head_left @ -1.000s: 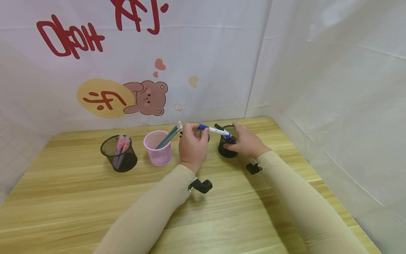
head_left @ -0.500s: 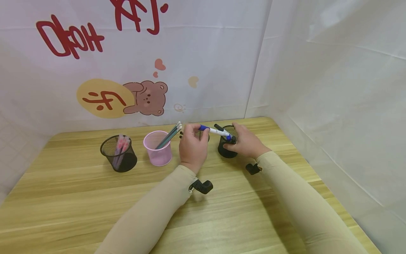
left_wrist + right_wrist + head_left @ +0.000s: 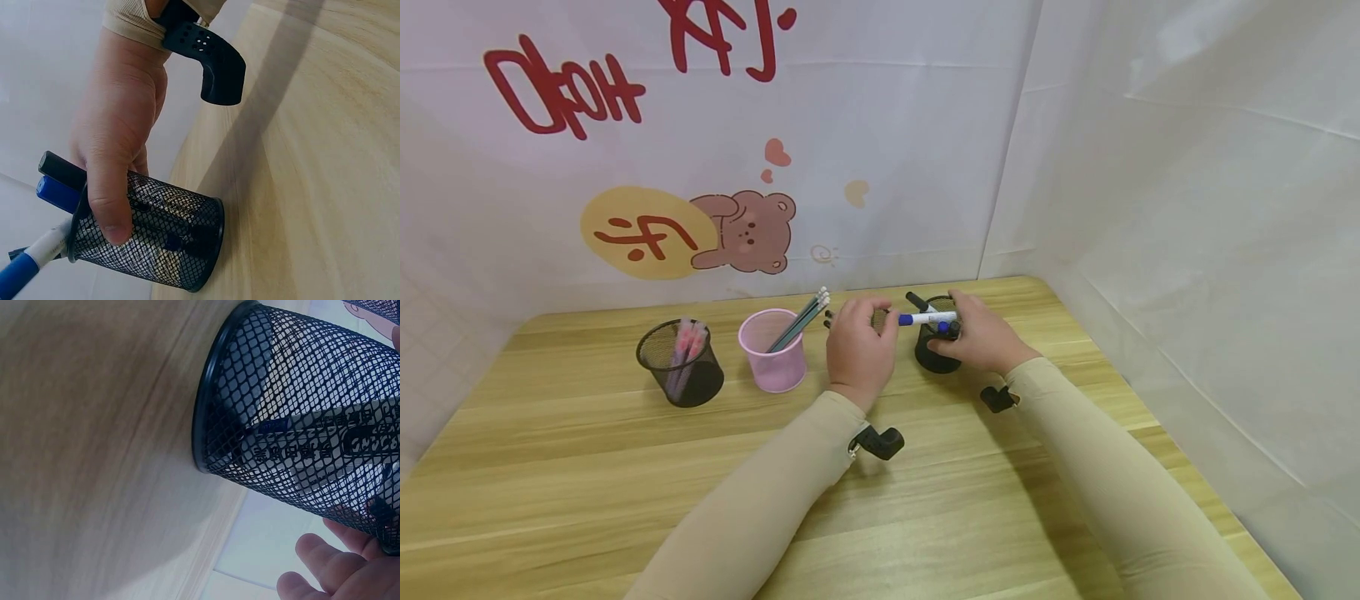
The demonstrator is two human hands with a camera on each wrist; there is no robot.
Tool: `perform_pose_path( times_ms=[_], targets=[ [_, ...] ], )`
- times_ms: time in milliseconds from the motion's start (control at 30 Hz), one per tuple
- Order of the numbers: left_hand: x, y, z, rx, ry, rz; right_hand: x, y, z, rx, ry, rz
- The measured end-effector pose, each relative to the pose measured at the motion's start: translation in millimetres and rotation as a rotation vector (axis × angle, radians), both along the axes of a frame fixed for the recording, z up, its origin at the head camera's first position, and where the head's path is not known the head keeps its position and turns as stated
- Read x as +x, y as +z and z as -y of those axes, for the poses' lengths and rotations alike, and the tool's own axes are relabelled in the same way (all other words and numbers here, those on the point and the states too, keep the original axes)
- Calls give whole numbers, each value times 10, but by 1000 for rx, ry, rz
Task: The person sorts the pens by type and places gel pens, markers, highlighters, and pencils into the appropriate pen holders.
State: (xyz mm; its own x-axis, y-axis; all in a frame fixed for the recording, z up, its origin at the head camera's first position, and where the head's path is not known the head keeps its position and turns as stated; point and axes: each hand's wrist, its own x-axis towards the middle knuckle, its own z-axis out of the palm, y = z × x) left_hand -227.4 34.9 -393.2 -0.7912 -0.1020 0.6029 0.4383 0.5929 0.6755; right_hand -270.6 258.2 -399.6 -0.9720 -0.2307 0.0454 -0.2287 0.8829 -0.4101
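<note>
In the head view my left hand (image 3: 860,350) pinches the blue end of a whiteboard marker (image 3: 925,318), which lies nearly level across the rim of a black mesh pen cup (image 3: 936,360). My right hand (image 3: 988,337) grips that cup on its right side. In the left wrist view the right thumb (image 3: 111,200) presses the mesh (image 3: 169,215), and the marker's white part (image 3: 53,242) reaches the cup's mouth. Black-capped and blue-capped markers (image 3: 59,194) stick out there. Marker barrels (image 3: 312,434) show through the mesh in the right wrist view. The left fingertips are partly hidden.
Left of the hands stand a pink mesh cup (image 3: 778,375) with pencils (image 3: 801,321) and a black mesh cup (image 3: 696,379) with pink-topped pens (image 3: 688,346). Another mesh cup (image 3: 880,319) is mostly behind my left hand. White curtains hang behind the wooden table (image 3: 940,500) and to its right.
The marker in my left hand has turned from a downward slant to nearly level, and its blue end has shifted right and down. The left hand has lowered slightly; the right hand stays on the cup.
</note>
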Motion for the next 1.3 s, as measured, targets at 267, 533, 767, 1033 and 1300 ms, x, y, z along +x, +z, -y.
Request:
perform_pose_path(
  times_ms=[267, 533, 767, 1033, 1300],
  targets=[
    [-3, -47, 2, -118, -23, 30, 5, -1, -8, 6, -5, 5],
    [-1, -33, 2, -294, -40, 36, -11, -33, -15, 3, -2, -5],
    [14, 5, -5, -365, -75, 101, -13, -27, -17, 15, 0, -3],
    [30, 27, -20, -431, -117, 146, -5, -8, -15, 18, -1, 8],
    [64, 56, -48, -436, -163, 228, -15, -16, -13, -10, 14, -19]
  ],
)
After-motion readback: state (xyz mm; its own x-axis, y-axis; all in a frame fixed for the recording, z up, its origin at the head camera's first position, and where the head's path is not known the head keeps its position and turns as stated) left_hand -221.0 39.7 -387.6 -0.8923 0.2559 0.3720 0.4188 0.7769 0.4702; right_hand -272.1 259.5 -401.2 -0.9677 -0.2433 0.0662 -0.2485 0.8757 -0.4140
